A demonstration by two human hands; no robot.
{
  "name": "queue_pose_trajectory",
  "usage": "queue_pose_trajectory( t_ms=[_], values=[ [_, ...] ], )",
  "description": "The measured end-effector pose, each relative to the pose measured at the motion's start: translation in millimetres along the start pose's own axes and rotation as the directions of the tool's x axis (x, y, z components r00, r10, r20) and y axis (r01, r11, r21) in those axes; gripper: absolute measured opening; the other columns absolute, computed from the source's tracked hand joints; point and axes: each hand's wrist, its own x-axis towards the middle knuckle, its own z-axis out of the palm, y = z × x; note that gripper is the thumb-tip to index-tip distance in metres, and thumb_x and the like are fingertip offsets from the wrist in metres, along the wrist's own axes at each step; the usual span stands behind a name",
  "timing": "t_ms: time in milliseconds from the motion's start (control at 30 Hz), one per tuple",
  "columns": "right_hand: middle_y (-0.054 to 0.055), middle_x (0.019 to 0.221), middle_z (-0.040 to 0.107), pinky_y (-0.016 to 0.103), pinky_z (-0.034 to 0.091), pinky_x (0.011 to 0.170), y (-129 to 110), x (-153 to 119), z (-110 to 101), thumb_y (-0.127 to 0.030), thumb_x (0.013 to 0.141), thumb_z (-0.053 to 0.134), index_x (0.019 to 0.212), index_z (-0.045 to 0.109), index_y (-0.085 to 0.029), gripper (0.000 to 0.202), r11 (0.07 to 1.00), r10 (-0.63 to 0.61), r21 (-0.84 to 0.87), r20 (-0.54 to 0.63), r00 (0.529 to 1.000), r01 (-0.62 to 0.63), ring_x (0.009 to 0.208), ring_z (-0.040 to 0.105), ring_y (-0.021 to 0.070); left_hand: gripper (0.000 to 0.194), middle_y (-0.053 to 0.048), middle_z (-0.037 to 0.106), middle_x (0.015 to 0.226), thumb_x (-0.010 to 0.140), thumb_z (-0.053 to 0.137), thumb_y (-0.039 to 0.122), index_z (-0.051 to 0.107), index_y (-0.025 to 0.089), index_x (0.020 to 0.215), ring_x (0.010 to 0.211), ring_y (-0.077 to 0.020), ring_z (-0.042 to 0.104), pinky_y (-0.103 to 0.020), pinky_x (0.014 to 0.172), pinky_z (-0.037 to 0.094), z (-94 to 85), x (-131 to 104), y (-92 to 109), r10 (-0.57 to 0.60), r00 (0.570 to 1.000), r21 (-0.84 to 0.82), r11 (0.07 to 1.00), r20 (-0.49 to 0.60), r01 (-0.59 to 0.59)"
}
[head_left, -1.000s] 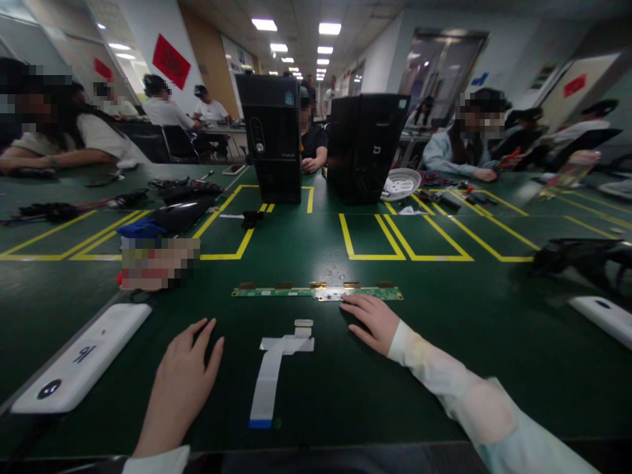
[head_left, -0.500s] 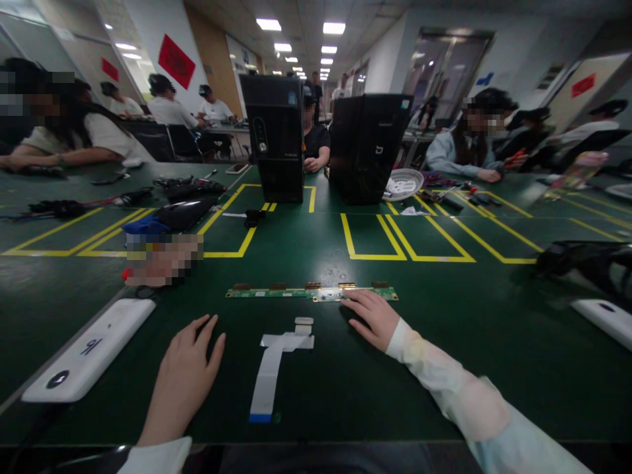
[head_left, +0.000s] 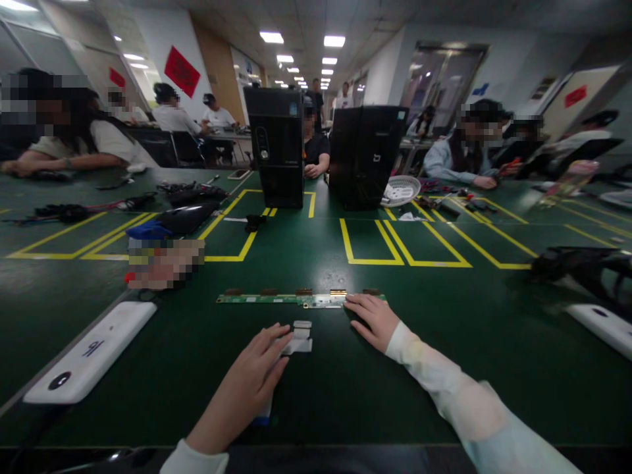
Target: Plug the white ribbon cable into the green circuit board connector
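You have a long, narrow circuit board (head_left: 257, 299) lying flat on the green desk (head_left: 375, 408), running left to right in front of you. It is green, with a paler, shiny stretch right of its middle and brown tabs along its far edge, one of them glinting gold. Nearer to you lies a flat white ribbon cable (head_left: 302, 345), with a small connector at its far end, a short crosspiece just below that and a blue tip at the near end; your left hand (head_left: 249, 378) hides most of its long strip.

Your left hand is loosely open over the cable, fingers together and thumb a little apart. It is not clenched, and its fingertips are at the crosspiece, though you can't tell from this view how firmly they touch it. Your right hand (head_left: 374, 319) is open too, gripping nothing, with its fingertips at the right part of the board and covering some of it.

Both your palms face down. Your left arm comes up from the bottom edge, its pale cuff just in view, and the hand slants forward and to the right. Your right arm reaches in from the lower right in a pale sleeve, the hand pointing left and forward.
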Motion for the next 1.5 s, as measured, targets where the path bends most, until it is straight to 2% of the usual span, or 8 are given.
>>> queue_pose_trajectory(
  t_ms=[133, 267, 600, 733, 1000, 1267, 1500],
  values=[
    [0.014, 0.132, 0.057, 0.048, 0.043, 0.101, -7.0, 2.6, -6.5, -0.03, 0.093, 0.046, 0.128, 0.056, -0.016, 0.039, 1.0, -0.012, -0.007, 0.041, 0.999, 0.013, 0.122, 0.05, 0.0262, 0.041, -0.004, 0.052, 0.143, 0.097, 0.041, 0.033, 0.049, 0.027, 0.137, 0.134, -0.0228, 0.045, -0.048, 0.109, 0.04, 9.1, 7.7, 6.7, -0.001, 0.998, 0.064, 0.998, 0.055, -0.002],
    [0.014, 0.133, 0.056, 0.048, 0.043, 0.101, -9.5, 3.7, -10.8, -0.031, 0.094, 0.045, 0.13, 0.055, -0.016, 0.04, 1.0, -0.01, -0.01, 0.087, 0.996, 0.01, 0.122, 0.05, 0.0264, 0.043, -0.006, 0.051, 0.144, 0.097, 0.042, 0.031, 0.047, 0.023, 0.139, 0.136, -0.0238, 0.042, -0.047, 0.11, 0.039, 17.3, 9.1, 13.3, -0.004, 0.998, 0.13, 0.991, 0.056, -0.004],
    [0.013, 0.136, 0.053, 0.049, 0.04, 0.104, -6.5, 0.4, -2.7, -0.032, 0.093, 0.045, 0.128, 0.056, -0.015, 0.04, 1.0, -0.01, -0.014, 0.02, 1.0, 0.01, 0.125, 0.046, 0.0274, 0.043, -0.013, 0.054, 0.139, 0.094, 0.047, 0.031, 0.051, 0.014, 0.133, 0.127, -0.0283, 0.051, -0.05, 0.106, 0.044, 21.1, 22.3, 49.7, -0.018, 0.998, 0.22, 0.975, 0.064, 0.004],
    [0.015, 0.138, 0.051, 0.049, 0.039, 0.106, -4.5, 1.3, 0.4, -0.032, 0.093, 0.045, 0.13, 0.054, -0.015, 0.041, 0.999, -0.036, 0.007, -0.01, 0.999, 0.036, 0.128, 0.043, 0.0269, 0.041, -0.014, 0.054, 0.139, 0.095, 0.045, 0.029, 0.051, 0.013, 0.132, 0.127, -0.0278, 0.052, -0.049, 0.105, 0.045, 19.8, 27.2, 53.7, -0.003, 0.998, 0.218, 0.976, 0.063, -0.011],
    [0.014, 0.136, 0.054, 0.049, 0.038, 0.106, -3.4, 2.4, 4.2, -0.034, 0.094, 0.043, 0.133, 0.051, -0.016, 0.044, 0.999, -0.033, 0.035, 0.006, 0.999, 0.033, 0.126, 0.047, 0.0255, 0.039, -0.012, 0.058, 0.134, 0.094, 0.047, 0.022, 0.051, 0.013, 0.132, 0.123, -0.0238, 0.055, -0.042, 0.104, 0.046, 23.2, 31.2, 61.9, 0.027, 0.998, 0.178, 0.983, 0.065, -0.038],
    [0.014, 0.137, 0.053, 0.049, 0.037, 0.107, -3.4, 2.1, 4.7, -0.033, 0.093, 0.044, 0.135, 0.051, -0.017, 0.045, 0.999, -0.019, 0.037, 0.019, 1.0, 0.019, 0.127, 0.046, 0.026, 0.039, -0.014, 0.058, 0.133, 0.094, 0.047, 0.022, 0.052, 0.01, 0.131, 0.122, -0.0245, 0.054, -0.042, 0.103, 0.047, 22.9, 35.8, 67.1, 0.028, 0.996, 0.174, 0.984, 0.085, -0.042],
    [0.016, 0.135, 0.053, 0.05, 0.037, 0.106, -6.9, 2.9, 2.5, -0.032, 0.093, 0.046, 0.132, 0.053, -0.014, 0.044, 1.0, -0.009, 0.013, 0.032, 0.999, 0.009, 0.125, 0.046, 0.0269, 0.039, -0.013, 0.058, 0.133, 0.093, 0.048, 0.02, 0.052, 0.012, 0.131, 0.121, -0.0247, 0.054, -0.043, 0.103, 0.047, 21.4, 38.8, 71.2, 0.033, 0.995, 0.177, 0.983, 0.091, -0.049]
  ],
)
